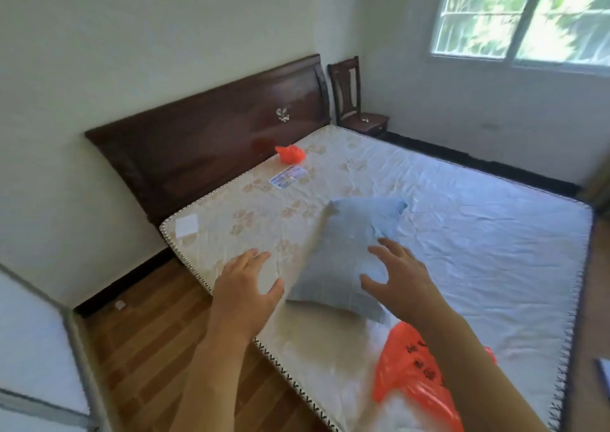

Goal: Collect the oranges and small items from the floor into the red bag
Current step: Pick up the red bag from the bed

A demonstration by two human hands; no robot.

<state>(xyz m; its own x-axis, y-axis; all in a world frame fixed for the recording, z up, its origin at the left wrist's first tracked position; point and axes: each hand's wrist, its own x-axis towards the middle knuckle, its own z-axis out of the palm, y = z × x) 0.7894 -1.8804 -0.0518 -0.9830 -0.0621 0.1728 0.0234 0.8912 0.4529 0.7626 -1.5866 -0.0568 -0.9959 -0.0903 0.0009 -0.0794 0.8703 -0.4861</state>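
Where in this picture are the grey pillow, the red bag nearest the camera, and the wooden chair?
Grey pillow (346,256), head view, middle of its cover.
Red bag (412,379), head view, its printed side below the right forearm.
Wooden chair (346,88), head view, its backrest.

walls: plain pale walls, dark skirting along the base
floor: brown wood-plank floor, near left beside the bed
bed: bare mattress, pale quilted floral cover, stitched edge, fills centre to right
headboard: dark glossy wood headboard against far left wall, small light inlay motif
chair: dark wooden chair in far corner, right of headboard
window: sliding window far right, white frame, green foliage outside
light: daylight, bright on right side of mattress
near left: white panel with grey edge, blurred
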